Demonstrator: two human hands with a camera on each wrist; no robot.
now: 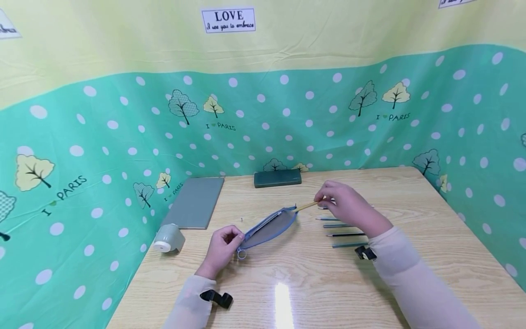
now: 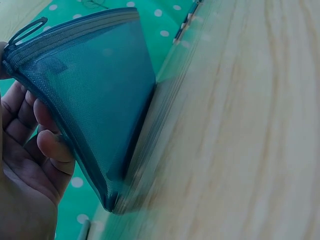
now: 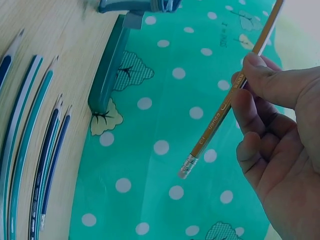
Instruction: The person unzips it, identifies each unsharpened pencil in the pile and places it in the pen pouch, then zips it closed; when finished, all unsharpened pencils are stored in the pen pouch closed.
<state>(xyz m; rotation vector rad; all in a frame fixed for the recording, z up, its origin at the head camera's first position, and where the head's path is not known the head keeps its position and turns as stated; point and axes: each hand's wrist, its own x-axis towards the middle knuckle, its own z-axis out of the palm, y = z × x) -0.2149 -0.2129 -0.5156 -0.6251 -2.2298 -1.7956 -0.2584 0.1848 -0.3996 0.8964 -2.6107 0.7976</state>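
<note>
My left hand point(image 1: 222, 249) grips the near corner of a mesh zipper pouch point(image 2: 100, 90) with blue edging. The pouch's zipped side stands parted in the head view, and a ring pull hangs by the fingers. Between thumb and fingers, my right hand point(image 1: 343, 204) pinches a yellow pencil point(image 3: 215, 122) with an eraser. One end of this pencil point(image 1: 307, 206) lies at the pouch's far corner; whether it touches, I cannot tell. Below the right hand, several dark and teal pencils point(image 1: 347, 235) lie roughly side by side, some partly hidden by the hand.
A dark green case point(image 1: 277, 178) sits at the table's back edge. At the left are a flat grey board point(image 1: 195, 203) and a pale green device with a white end point(image 1: 169, 239). A dotted green curtain point(image 1: 246, 151) borders the wooden table point(image 1: 312, 283).
</note>
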